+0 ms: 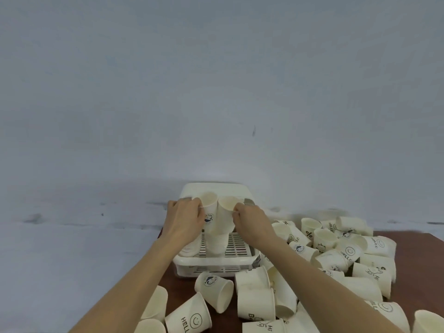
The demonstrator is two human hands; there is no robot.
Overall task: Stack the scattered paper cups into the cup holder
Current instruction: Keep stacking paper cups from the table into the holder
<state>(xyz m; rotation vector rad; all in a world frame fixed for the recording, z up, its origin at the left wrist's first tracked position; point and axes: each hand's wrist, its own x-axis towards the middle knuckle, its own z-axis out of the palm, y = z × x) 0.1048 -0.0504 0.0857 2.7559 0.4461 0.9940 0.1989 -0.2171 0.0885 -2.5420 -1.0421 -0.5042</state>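
Backdrop: plain pale wall [216, 92], blurred; dark brown table [418, 243] below.
Holder: white slatted cup holder [216, 265] at table centre, lid raised behind; judged set close to keep reaches short.
Stacks: two cup stacks standing in the holder, mouths up, left stack [208, 207] and right stack [224, 219], tilted toward each other and touching or nearly so.
Left hand: left hand [185, 222] curled round the left stack near its rim, apparently steadying it.
Right hand: right hand [252, 222] pinching the rim of the top cup on the right stack, apparently seating it.
Loose cups: many loose cups [336, 258] scattered right of and in front of the holder, mostly on their sides; pile judged kept at the right for quick picking.
Writing: "HELLO" with a smiley on one near cup [189, 316] and on several at right; "%" on a cup [310, 229]; "Hi" partly legible on two; round dark emblem on a front cup [213, 289], wording too small to read.
Progress: judged early to middle, most cups not yet stacked.
Risk: leaning stacks could topple if released.
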